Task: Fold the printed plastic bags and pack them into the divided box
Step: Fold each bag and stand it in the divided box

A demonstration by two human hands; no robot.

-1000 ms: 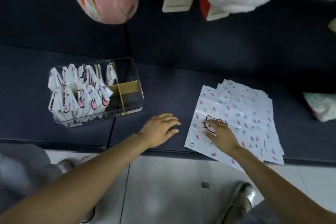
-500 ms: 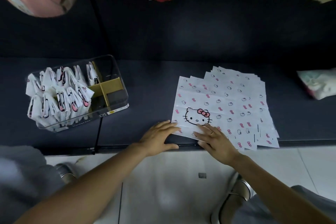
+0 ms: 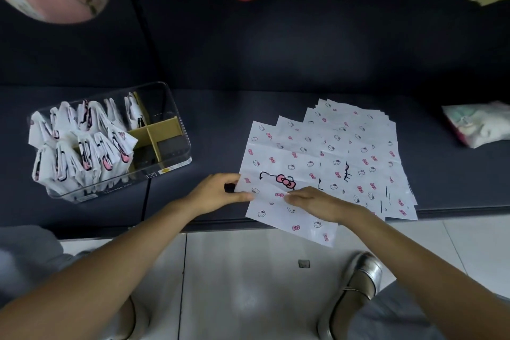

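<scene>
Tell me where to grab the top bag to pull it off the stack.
Pinch the top bag at its near edge, coming from the sofa's front: that edge overhangs the seat, so fingers can get under it. Both hands already hold it there.

Single head-worn wide-angle view, looking forward and steeply down from close above onto the dark navy upholstered seat ledge (image 3: 215, 124), the pale glossy tiled floor (image 3: 242, 284) nearest the wearer.
</scene>
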